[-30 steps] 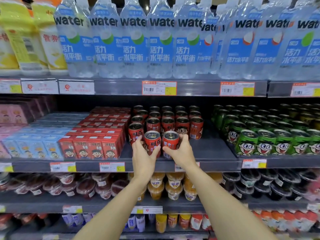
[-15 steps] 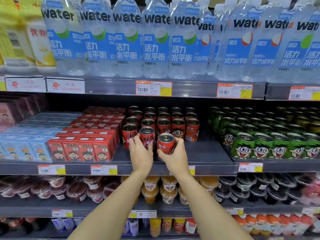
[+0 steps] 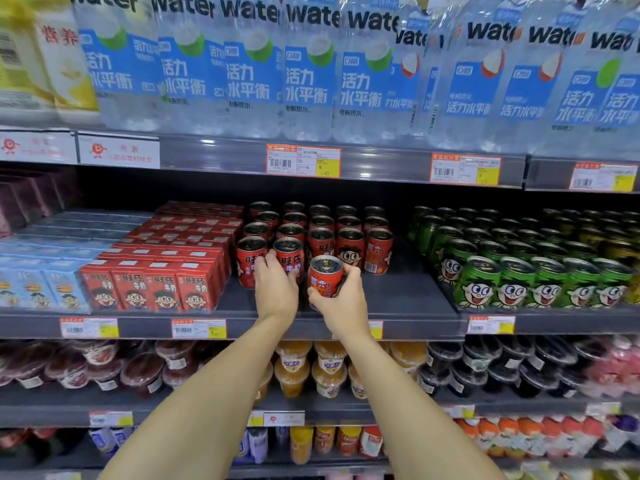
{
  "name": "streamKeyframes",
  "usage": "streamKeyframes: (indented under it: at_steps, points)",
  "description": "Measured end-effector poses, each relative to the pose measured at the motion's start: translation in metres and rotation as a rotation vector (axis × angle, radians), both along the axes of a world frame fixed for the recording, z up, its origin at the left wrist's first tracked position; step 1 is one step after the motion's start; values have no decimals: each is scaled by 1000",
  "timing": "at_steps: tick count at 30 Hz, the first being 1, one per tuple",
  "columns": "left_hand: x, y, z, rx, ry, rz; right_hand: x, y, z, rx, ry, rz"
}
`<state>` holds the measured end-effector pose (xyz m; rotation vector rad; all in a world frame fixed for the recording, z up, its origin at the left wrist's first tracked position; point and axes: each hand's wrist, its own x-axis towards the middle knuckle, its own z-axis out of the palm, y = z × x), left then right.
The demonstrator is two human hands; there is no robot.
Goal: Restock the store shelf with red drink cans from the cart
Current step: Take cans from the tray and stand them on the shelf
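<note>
While the right hand (image 3: 341, 303) curls its fingers and thumb round one red can (image 3: 325, 276), that can stands upright at the front of the middle shelf (image 3: 408, 299), just ahead of the block of red cans (image 3: 332, 233) and slightly apart from the nearest row. Its pull-tab top faces up and the label shows toward the viewer. The right grip is closed about the lower half of the can, thumb on the left side and fingers wrapping the right.

The left hand (image 3: 275, 285) is laid against a second can (image 3: 289, 254) in the front row of the block; its fingers reach round the lower part of that can, closed on it from the near side. To the left of this one stands a further front-row can (image 3: 250, 258), partly covered by the left hand's fingers. Both forearms rise from the bottom of the view.

Red drink cartons (image 3: 156, 285) sit just beside the cans on the left, with pale blue cartons (image 3: 34, 289) beyond them. Green cans (image 3: 512, 282) fill the same shelf on the right, well apart from the red block across a bare stretch of shelf. Water bottles (image 3: 308, 71) with blue labels line the shelf above. Price tags (image 3: 303, 161) are fixed along the shelf edges. Fruit cups (image 3: 311, 368) occupy the shelf below.
</note>
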<state>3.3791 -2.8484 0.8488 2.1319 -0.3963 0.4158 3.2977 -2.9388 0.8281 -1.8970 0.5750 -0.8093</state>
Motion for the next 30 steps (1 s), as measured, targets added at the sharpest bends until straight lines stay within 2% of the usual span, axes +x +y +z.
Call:
streamKeyframes:
  at_steps: [4, 12, 16, 21, 24, 30]
  points:
    - [3, 3, 2, 98, -33, -14, 0, 1, 1, 3, 7, -5]
    - [1, 15, 27, 403, 27, -77, -7, -2, 9, 25, 36, 43]
    - [1, 35, 18, 610, -20, -138, -10, -3, 13, 54, 24, 66]
    - [4, 56, -5, 792, 121, -275, -10, 0, 14, 71, 26, 73]
    - [7, 65, -12, 820, 143, -329, -12, 0, 18, 92, 34, 83]
    - [-6, 70, -22, 848, 34, -268, -18, -4, 24, 53, 155, 103]
